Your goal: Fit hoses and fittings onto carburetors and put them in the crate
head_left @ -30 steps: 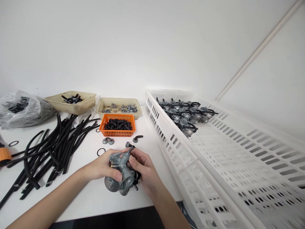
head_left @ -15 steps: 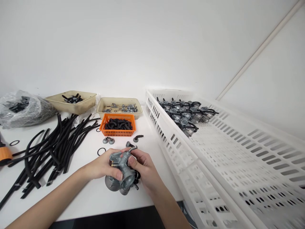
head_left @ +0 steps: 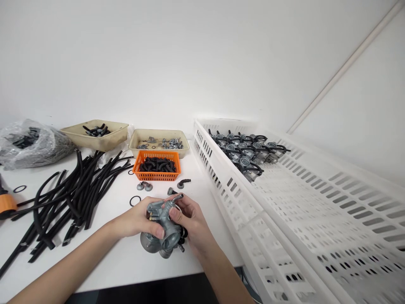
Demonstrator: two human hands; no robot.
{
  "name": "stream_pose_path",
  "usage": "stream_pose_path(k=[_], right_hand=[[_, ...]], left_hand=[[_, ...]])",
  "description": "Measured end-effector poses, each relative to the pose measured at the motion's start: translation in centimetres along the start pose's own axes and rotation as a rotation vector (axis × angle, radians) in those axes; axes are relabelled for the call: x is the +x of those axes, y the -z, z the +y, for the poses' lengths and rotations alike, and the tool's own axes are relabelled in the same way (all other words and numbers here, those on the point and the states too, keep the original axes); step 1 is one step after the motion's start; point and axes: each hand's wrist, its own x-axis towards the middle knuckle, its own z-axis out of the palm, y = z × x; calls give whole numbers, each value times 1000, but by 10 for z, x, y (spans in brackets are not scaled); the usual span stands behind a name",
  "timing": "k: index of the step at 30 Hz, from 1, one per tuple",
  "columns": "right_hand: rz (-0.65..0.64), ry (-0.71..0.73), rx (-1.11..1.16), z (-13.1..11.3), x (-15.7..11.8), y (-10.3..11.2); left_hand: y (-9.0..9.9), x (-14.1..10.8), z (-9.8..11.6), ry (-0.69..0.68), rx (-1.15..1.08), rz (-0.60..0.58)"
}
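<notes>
A grey metal carburetor (head_left: 165, 226) is held between both hands above the table's front part. My left hand (head_left: 141, 219) is closed around its left side, thumb across the front near a brass screw. Closed on the right side, my right hand (head_left: 188, 215) presses its thumb against the body below a bent metal spout (head_left: 177, 197). The fingers behind the carburetor are hidden. Just beyond the hands lie small grey fittings with black elbows, one (head_left: 183, 183) to the right and a pair (head_left: 144, 186) to the left. A black rubber ring (head_left: 135, 200) lies beside my left hand.
An orange basket (head_left: 136, 173) of short black hoses stands ahead, before a beige tray (head_left: 186, 150) of metal parts. Long black hoses (head_left: 82, 190) spread at left, near a plastic bag (head_left: 57, 147) and another beige tray (head_left: 118, 137). A white crate (head_left: 228, 198) at right holds several carburetors.
Almost nothing differs. The carburetor's bent spout has turned very slightly, and both hands keep their hold on the body.
</notes>
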Motion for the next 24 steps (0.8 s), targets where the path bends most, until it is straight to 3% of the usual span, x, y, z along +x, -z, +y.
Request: stream_pose_path(k=[17, 24], right_hand=[[-71, 12, -9, -1, 0, 2], [-4, 7, 24, 0, -1, 0]], left_hand=[[3, -1, -2, -17, 14, -18], [-2, 0, 3, -28, 28, -36]])
